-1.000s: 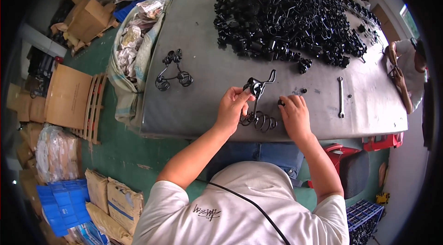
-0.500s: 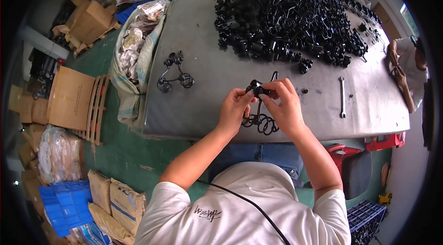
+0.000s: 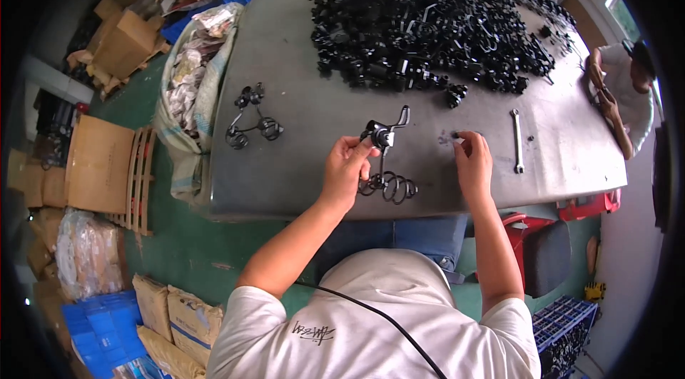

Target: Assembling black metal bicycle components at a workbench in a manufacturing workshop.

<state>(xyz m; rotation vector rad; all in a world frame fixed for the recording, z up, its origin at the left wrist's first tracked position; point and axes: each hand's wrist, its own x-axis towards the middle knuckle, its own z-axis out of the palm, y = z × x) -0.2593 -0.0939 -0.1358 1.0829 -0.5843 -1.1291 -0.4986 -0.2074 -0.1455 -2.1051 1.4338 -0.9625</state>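
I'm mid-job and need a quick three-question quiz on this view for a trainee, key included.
1. Multiple choice: what does the left hand hold?
A) a cardboard box
B) a black wire part
C) a sack

2. True or false: on the table, the wrench lies to the right of the right hand.

3. Which is nearer the right hand's fingers: the small black piece or the pile of black parts?

Key:
1. B
2. True
3. The small black piece, at the fingertips; whether it is gripped cannot be told.
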